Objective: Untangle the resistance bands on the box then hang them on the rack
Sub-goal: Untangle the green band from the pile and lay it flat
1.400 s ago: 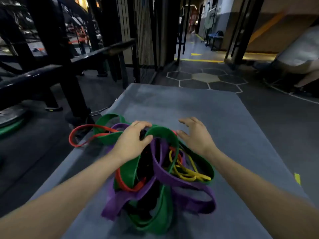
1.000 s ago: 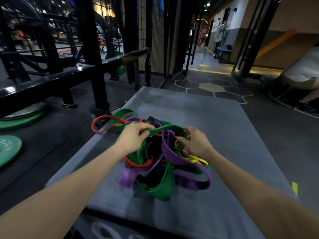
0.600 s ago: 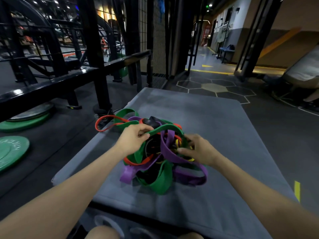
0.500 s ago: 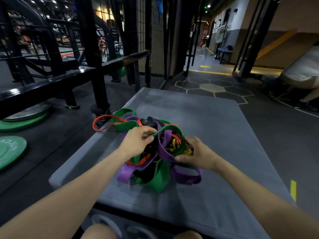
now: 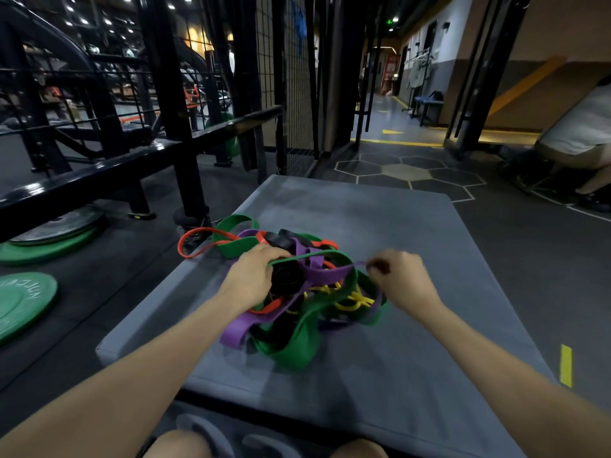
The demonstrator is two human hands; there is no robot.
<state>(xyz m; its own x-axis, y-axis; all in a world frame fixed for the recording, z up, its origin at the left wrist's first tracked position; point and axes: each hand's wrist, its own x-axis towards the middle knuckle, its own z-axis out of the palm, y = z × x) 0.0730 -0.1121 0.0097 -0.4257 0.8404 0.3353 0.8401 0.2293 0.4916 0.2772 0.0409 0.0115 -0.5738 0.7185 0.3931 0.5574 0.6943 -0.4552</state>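
A tangled heap of resistance bands lies on the grey padded box [image 5: 380, 223]. It holds green bands [image 5: 291, 345], purple bands [image 5: 322, 274], an orange-red band [image 5: 195, 242], a yellow band [image 5: 350, 300] and a black band [image 5: 284, 239]. My left hand [image 5: 253, 277] grips a thin edge of a green band at the heap's left side. My right hand [image 5: 401, 279], slightly blurred, pinches a purple band and holds it stretched out to the right of the heap. The orange-red loop hangs over the box's left edge.
A black steel rack [image 5: 172, 133] with rails stands to the left, with a wire mesh panel [image 5: 297, 77] behind the box. Green weight plates [image 5: 23, 299] lie on the floor at left. A seated person [image 5: 582, 133] is at the far right. My knees show at the bottom.
My right hand has come off the heap's side and drawn a purple band out to the right. My left hand kept its grip on the green band. The view pulled back slightly.
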